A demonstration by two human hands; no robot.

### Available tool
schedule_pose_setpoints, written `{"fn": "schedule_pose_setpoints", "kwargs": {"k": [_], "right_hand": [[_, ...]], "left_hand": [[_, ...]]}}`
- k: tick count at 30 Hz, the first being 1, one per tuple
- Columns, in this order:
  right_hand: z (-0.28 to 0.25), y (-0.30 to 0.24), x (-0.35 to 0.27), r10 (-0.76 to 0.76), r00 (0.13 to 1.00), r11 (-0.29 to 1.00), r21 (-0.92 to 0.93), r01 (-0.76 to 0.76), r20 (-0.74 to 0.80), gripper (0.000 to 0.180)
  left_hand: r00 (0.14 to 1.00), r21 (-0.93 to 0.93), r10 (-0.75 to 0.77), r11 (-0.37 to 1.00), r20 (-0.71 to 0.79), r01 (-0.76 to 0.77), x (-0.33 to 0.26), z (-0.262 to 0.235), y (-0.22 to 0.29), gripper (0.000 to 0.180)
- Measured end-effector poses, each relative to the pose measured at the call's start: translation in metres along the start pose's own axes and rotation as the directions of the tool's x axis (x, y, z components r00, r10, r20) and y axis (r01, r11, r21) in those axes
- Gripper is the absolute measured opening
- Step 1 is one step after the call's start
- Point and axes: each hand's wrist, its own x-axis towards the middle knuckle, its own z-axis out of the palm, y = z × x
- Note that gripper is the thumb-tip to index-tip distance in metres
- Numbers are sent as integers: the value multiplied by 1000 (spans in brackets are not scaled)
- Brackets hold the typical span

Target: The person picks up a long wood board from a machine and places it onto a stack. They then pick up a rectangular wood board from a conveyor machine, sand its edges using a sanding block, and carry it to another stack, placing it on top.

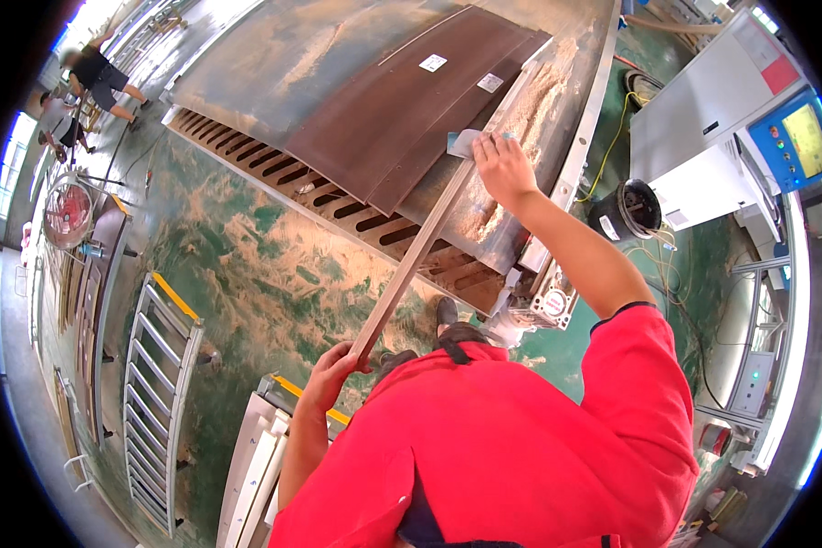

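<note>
Overhead view of a person in a red shirt [521,438] standing at the near edge of a slatted machine bed [338,196]. No bin or box is in use; the bed itself carries the material: two dark brown panels [402,110] lying flat and overlapping across its middle, each with a small white label, and a drift of pale sawdust [534,100] heaped along its right edge.

A long thin wood strip [420,247] runs diagonally from the near edge of the bed up toward its right side, beside the right edge of the panels.

Left hand [331,370]: closed around the near end of the strip, fingers wrapped, held off the bed over the green floor [247,274].

Right hand [502,169]: arm extended, fingers loosely curled and pressing a pale cloth-like pad [463,142] at the far end of the strip, near the sawdust; whether the fingers grip the strip itself cannot be told.

Surroundings: a grey control cabinet with a lit screen [808,137] to the right of the bed, roller racks [160,393] on the floor at left, and other people [96,78] well apart at far left.
</note>
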Motion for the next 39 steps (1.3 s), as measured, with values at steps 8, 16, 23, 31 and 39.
{"fn": "schedule_pose_setpoints", "kwargs": {"k": [8,16,23,31,39], "right_hand": [[-7,44,10,369,927,901,272,-339,-70,32],[39,76,23,378,922,878,282,-386,84,31],[30,35,8,322,942,863,379,-333,97,39],[-59,-50,-32,-24,996,867,497,-22,86,40],[24,54,12,201,964,950,206,-235,174,44]], "left_hand": [[999,1,-27,1000,31,27,-20,-16,-2,47],[998,-65,-63,996,5,63,-20,-18,-6,46],[997,-68,-72,995,21,73,-14,-20,-5,46],[993,-85,-118,989,15,119,-15,-19,-3,51],[995,-125,-95,987,23,97,-13,-21,-6,50]]}}
